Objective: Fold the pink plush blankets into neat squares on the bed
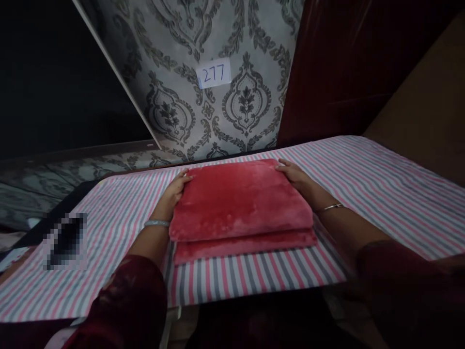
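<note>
A folded red plush blanket lies on the striped cloth in front of me, stacked in thick layers with the folded edges toward me. My left hand grips its far left edge, thumb on top and the other fingers partly hidden along the side. At the far right corner, my right hand holds the opposite edge, its fingertips resting on the blanket's border. Both arms reach forward on either side of the blanket. A bracelet circles each wrist.
A pink, grey and white striped cloth covers the table. Behind it stands a patterned wall with a paper label reading 277. A large black screen is at left, a dark red panel at right. A pixelated dark patch sits at left.
</note>
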{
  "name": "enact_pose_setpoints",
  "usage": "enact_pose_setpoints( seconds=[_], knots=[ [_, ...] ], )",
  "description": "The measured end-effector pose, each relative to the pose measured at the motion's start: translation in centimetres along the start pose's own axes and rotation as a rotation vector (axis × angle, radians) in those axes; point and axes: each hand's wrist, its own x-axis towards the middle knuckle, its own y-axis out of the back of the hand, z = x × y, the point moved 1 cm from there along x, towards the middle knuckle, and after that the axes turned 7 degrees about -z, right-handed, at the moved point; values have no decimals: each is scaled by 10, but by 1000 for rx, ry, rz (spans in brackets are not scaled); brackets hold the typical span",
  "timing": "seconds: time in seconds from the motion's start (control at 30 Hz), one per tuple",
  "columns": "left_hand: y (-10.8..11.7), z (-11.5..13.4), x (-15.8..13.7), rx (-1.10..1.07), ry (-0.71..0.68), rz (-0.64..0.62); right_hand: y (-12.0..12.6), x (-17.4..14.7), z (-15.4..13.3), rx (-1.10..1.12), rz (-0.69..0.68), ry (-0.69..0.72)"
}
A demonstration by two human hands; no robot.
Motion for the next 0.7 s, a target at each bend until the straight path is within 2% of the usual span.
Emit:
enact_pose_setpoints(
  seconds=[0.13,0.3,0.37,0.5,0.57,0.7],
  knots=[
    [13,-5,-41,-12,-60,17,18,-46,3,10,-69,9],
    [24,-27,-116,10,-3,-71,35,-122,14,-41,-170,-52],
    [23,-38,-139,9,-27,-95,35,-146,19,-63,-178,-65],
    [24,-60,-162,-54,-155,-30,31,-171,34,-59,-66,-40],
    [27,-70,-165,-137,-160,-7,33,-174,43,-15,22,-39],
    [34,-82,-171,-184,-153,-69,38,-176,56,-26,157,-63]
  ],
)
